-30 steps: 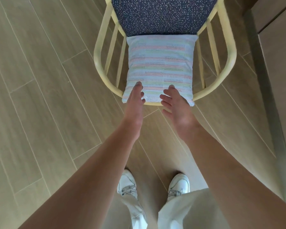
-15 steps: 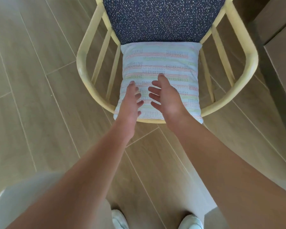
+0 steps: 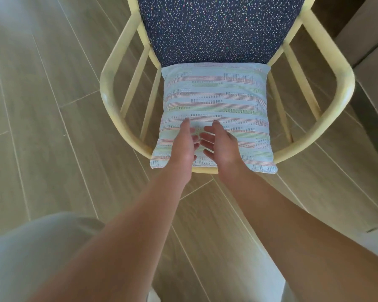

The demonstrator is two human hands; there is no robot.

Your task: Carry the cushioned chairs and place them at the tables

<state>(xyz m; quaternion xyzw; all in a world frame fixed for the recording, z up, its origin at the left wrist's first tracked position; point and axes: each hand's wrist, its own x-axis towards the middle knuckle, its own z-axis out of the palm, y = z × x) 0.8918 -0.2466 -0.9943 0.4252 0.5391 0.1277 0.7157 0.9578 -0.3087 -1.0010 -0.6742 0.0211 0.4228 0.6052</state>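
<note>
Reaching forward, we hold our left hand (image 3: 184,144) and right hand (image 3: 219,144) side by side, fingers loose and spread, gripping nothing, over the near half of the striped cushion (image 3: 214,105). The cushion leans on the curved back rail of the chair (image 3: 343,88), which stands on the wooden floor (image 3: 42,105) facing away from us. The rail runs left to right just under our wrists, equally near to both hands.
</note>
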